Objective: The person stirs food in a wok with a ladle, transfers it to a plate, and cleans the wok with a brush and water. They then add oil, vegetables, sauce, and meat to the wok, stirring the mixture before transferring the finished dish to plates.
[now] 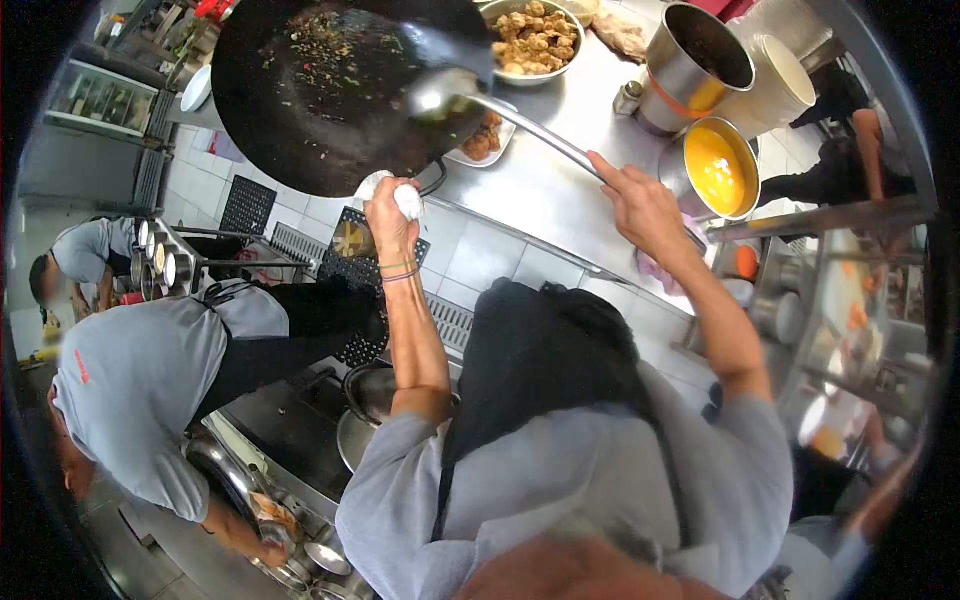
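Left hand: the wearer's left hand [392, 212] is closed around a bunched white cloth [408, 201] at the near rim of the wok; a loop handle shows just beside it.
Right hand: the wearer's right hand [643, 208] is closed around the shaft of a long metal ladle [540, 130], arm reaching over the counter.
Wok: the large dark wok [290, 145] is ahead and to the left, overlapping the counter edge in view; whether it rests on the counter cannot be told.
Wok contents: small chopped bits [318, 48], red, green and brown, cling to the far part of the inner surface.
Ladle head: over the right side of the wok; blurred, contact with the surface cannot be confirmed.
Steel bowl: a round bowl [492, 12] heaped with fried brown pieces [535, 38] stands just beyond the wok, on the right.
White plate: a plate [510, 133] with browned food [482, 142] lies partly beneath the ladle shaft.
Yellow liquid: held in a steel pot [680, 178] at the counter's right, near a taller steel pot [660, 95] and a small jar [628, 98].
Counter: bare metal [560, 200] between plate and right hand.
Co-worker: a person in a grey shirt [150, 370] bends forward at left.
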The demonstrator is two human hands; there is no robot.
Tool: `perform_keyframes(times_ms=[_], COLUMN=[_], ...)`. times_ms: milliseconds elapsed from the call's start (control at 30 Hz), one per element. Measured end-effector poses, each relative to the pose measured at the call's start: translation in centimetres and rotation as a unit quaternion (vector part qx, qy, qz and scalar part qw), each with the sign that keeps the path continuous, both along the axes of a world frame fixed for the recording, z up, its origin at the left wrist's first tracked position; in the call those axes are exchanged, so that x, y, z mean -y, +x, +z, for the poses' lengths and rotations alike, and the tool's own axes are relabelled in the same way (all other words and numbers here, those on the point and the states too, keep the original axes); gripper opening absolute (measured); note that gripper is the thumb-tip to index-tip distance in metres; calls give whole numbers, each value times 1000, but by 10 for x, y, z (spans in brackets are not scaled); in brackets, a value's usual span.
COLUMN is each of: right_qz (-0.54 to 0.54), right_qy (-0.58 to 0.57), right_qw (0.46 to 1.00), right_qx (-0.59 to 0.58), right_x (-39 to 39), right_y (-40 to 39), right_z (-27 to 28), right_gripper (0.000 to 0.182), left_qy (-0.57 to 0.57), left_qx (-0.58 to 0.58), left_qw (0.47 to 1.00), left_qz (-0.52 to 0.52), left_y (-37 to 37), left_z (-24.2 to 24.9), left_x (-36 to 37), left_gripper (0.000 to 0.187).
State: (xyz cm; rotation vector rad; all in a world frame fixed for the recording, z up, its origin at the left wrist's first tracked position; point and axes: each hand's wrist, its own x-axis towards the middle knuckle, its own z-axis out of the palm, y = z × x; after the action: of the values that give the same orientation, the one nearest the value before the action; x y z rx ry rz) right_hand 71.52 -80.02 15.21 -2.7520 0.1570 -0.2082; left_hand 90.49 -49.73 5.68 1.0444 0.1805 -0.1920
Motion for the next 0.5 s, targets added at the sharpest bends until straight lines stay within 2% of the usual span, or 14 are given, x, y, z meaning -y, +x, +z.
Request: perform_keyframes(times_ms=[233,300,367,467,500], right_qz=[-14,-20,-26,-15,-18], right_qy=[63,67,61,50,30], right_qw=[998,998,998,997,998], right_qx=[-4,-6,-7,65,49], right_x=[0,-1,-5,-25,-31], right_y=[-40,-44,-37,3,18], right_z=[-7,-13,-21,-44,-50], right_gripper=[48,48,48,51,52], left_qy=[35,37,20,10,15], left_qx=[34,58,69,81,75], left_qw=[997,996,996,994,994], left_qz=[59,49,56,74,77], left_y=[9,19,23,35,37], left_z=[-2,-10,-9,-12,-9], left_x=[12,10,10,8,8], left_gripper=[11,10,7,9,10])
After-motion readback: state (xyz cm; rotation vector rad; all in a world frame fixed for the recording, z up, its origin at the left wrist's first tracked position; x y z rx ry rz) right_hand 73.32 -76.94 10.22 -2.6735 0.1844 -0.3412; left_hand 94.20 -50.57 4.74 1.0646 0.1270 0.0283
